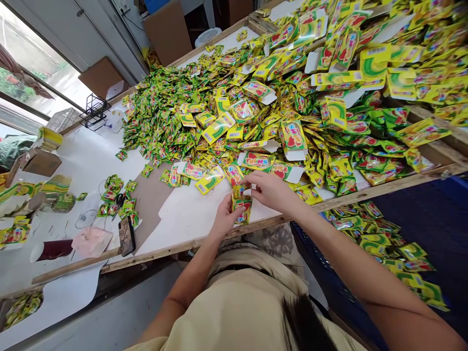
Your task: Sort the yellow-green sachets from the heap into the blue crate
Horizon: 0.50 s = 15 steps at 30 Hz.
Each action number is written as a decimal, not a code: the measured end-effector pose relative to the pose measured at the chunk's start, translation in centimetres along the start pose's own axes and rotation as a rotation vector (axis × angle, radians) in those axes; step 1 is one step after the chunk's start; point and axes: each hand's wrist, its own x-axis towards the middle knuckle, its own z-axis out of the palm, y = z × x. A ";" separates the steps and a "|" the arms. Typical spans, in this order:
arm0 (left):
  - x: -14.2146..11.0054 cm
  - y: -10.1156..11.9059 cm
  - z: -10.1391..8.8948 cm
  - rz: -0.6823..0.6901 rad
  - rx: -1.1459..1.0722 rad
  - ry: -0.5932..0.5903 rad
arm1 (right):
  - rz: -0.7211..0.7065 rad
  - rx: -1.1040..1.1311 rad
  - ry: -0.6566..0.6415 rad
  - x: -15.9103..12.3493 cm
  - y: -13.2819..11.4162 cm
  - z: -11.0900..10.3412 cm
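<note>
My left hand grips a small stack of green and yellow sachets near the table's front edge. Above that stack my right hand has its fingers pinched on the top of the sachets. Just beyond both hands lies a big heap of the same sachets, mixed with flat yellow cardboard boxes with red lettering. The heap covers the middle and right of the white table.
A phone lies at the table's front left, next to a pink sheet and a small cluster of sachets. Black wire rack at the far left. More sachets lie in a blue crate on the right.
</note>
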 end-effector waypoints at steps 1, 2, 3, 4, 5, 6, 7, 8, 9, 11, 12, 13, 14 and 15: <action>0.0 0.0 0.0 -0.001 -0.002 -0.001 | -0.025 0.002 -0.010 0.1 0.1 0.1; -0.1 0.0 0.0 -0.004 0.000 0.000 | -0.049 0.005 -0.019 0.1 0.1 0.2; -0.2 0.0 0.1 -0.007 0.001 0.000 | -0.059 0.006 -0.012 0.1 0.1 0.4; -0.2 0.1 0.1 -0.009 0.001 0.002 | -0.058 0.001 0.005 0.1 0.1 0.6; -0.3 0.0 0.1 -0.009 -0.002 0.002 | -0.049 -0.010 0.026 0.0 0.0 0.8; -0.3 0.0 0.1 -0.007 -0.009 0.004 | -0.035 -0.027 0.042 -0.1 0.0 1.0; -0.3 0.0 0.1 -0.004 -0.015 0.006 | -0.030 -0.048 0.040 -0.2 -0.1 1.1; -0.3 -0.1 0.1 -0.004 -0.018 0.011 | -0.036 -0.066 0.013 -0.2 -0.2 1.2; -0.3 -0.1 0.1 -0.006 -0.016 0.016 | -0.054 -0.074 -0.039 -0.3 -0.2 1.2; -0.3 -0.2 0.0 -0.017 0.003 0.025 | -0.098 -0.059 -0.170 -0.1 -0.2 1.1; -0.3 -0.2 0.0 -0.023 0.012 0.025 | -0.107 -0.044 -0.226 0.0 -0.2 0.9; -0.2 -0.2 0.0 -0.027 0.017 0.018 | -0.101 -0.026 -0.263 0.2 -0.2 0.7; -0.2 -0.2 0.0 -0.027 0.018 0.004 | -0.086 -0.009 -0.283 0.4 -0.2 0.5; -0.2 -0.1 0.0 -0.023 0.020 -0.014 | -0.074 0.007 -0.299 0.5 -0.3 0.3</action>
